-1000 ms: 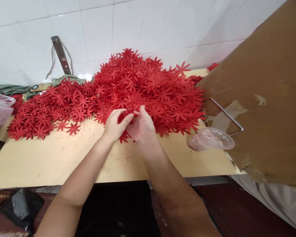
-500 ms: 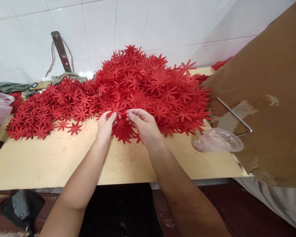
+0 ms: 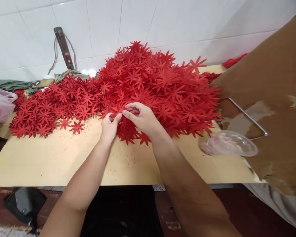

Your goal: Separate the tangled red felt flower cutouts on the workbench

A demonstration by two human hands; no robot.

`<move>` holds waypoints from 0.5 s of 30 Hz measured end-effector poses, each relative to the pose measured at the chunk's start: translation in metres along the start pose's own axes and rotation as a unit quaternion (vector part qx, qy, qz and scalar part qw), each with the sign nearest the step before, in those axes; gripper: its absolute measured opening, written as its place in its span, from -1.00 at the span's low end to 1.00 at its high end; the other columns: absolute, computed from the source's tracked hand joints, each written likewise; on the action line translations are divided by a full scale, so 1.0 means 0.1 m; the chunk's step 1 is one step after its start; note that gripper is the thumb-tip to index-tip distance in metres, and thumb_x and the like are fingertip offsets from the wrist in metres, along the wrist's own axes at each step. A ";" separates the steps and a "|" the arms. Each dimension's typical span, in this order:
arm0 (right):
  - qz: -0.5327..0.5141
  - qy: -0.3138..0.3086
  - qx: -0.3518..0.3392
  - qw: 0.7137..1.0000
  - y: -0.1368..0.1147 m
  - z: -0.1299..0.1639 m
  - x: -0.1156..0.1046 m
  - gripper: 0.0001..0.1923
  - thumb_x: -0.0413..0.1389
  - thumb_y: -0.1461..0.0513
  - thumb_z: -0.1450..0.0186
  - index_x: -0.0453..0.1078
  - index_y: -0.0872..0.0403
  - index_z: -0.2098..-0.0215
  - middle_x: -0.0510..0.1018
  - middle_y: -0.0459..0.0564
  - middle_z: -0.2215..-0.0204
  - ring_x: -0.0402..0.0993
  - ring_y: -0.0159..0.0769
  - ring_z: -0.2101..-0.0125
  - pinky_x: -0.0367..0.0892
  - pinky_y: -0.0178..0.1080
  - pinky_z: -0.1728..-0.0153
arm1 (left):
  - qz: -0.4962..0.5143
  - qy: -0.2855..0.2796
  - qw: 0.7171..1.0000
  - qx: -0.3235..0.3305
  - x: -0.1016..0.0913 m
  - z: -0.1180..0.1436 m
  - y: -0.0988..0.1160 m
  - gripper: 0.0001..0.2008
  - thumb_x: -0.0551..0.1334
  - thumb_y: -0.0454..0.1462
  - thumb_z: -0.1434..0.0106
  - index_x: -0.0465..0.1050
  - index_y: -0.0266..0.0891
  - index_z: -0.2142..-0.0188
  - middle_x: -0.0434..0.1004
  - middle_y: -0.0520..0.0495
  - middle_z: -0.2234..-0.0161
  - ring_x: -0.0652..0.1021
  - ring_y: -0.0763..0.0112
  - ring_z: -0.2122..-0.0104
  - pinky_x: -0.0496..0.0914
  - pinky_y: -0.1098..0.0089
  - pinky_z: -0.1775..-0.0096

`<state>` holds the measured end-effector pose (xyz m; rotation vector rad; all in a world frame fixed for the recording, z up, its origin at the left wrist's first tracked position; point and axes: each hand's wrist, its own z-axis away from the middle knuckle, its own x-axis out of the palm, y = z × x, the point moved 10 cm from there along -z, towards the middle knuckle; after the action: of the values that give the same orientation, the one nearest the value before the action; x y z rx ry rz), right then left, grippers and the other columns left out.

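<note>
Both my hands meet at the front of a tall heap of red star-shaped fabric petals (image 3: 148, 85). Between thumb and fingers, my left hand (image 3: 110, 126) pinches one red petal piece (image 3: 117, 109) with several pointed lobes. My right hand (image 3: 141, 118) is closed too, its thumb and fingertips pressed at the middle of that same piece. Whether another small part sits between the fingertips is hidden. More red pieces lie right beneath and behind both hands.
A lower pile of red pieces (image 3: 41, 113) spreads to the left, near a plastic bag (image 3: 1, 102). On the right, a clear plastic tub (image 3: 229, 144) stands by a bent metal rod (image 3: 248, 115) and a brown cardboard sheet (image 3: 273, 98). A tiled wall (image 3: 177, 23) rises behind.
My right hand has moved left, closing the gap to my left hand; its fingertips now touch the red petal piece. The whole view has shifted slightly.
</note>
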<state>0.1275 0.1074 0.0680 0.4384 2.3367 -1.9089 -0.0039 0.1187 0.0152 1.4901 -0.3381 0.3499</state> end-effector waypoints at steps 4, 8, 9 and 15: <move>-0.091 -0.043 0.030 0.994 0.11 -0.09 0.12 -0.64 0.28 0.11 0.01 0.37 0.06 0.28 0.52 -0.02 0.33 0.47 -0.30 0.27 0.39 -0.10 0.05 | 0.013 0.021 1.000 0.007 -0.07 -0.03 0.04 -0.78 0.40 -0.31 0.08 0.38 -0.28 0.47 0.50 0.12 0.55 0.45 0.60 0.53 0.34 0.50 0.35; -0.098 -0.018 0.019 0.995 0.06 -0.05 0.03 -0.70 0.26 0.13 -0.03 0.39 0.06 0.30 0.50 -0.06 0.40 0.44 -0.34 0.35 0.39 -0.14 0.14 | 0.022 0.037 0.999 0.018 -0.12 -0.05 0.10 -0.79 0.39 -0.28 0.07 0.38 -0.26 0.46 0.48 0.14 0.56 0.44 0.62 0.54 0.35 0.51 0.33; -0.072 -0.001 0.000 0.997 -0.01 -0.02 -0.06 -0.76 0.23 0.14 -0.07 0.40 0.06 0.32 0.50 -0.06 0.40 0.43 -0.34 0.36 0.39 -0.15 0.17 | 0.022 0.038 0.999 0.016 -0.13 -0.05 0.10 -0.79 0.38 -0.27 0.06 0.37 -0.25 0.46 0.47 0.15 0.57 0.44 0.62 0.55 0.35 0.51 0.34; 0.165 0.059 -0.006 0.985 -0.32 0.34 -0.95 -0.94 0.18 0.29 -0.13 0.49 0.05 0.49 0.52 -0.05 0.47 0.40 -0.33 0.44 0.29 -0.20 0.31 | 0.023 0.051 0.998 0.009 -0.20 -0.07 0.11 -0.80 0.33 -0.23 0.04 0.33 -0.20 0.45 0.53 0.10 0.54 0.54 0.55 0.50 0.34 0.55 0.42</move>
<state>0.2060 0.0531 0.1151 0.8959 2.1713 -1.7554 -0.0267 0.1260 0.0166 1.4769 -0.2880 0.4653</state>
